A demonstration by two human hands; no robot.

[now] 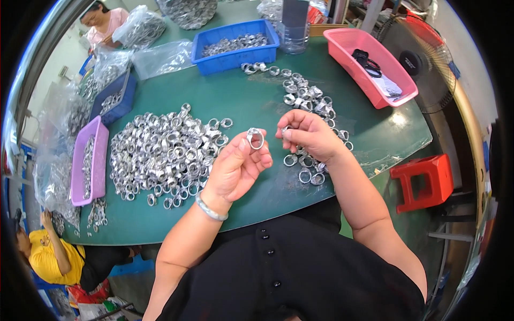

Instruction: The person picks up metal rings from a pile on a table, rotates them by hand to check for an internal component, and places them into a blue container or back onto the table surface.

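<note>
Head view: hands above green table.
Left hand pinches a silver metal ring; right hand pinches a partly hidden silvery piece.

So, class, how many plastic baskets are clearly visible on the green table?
4: a blue basket at the far side, a dark blue basket at left, a purple basket nearer on the left, and a pink basket at right. Bags may hide others.

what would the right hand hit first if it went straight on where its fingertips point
Probably the round silver-coloured metal ring held in the left hand, though this single view leaves depth unclear.
</note>
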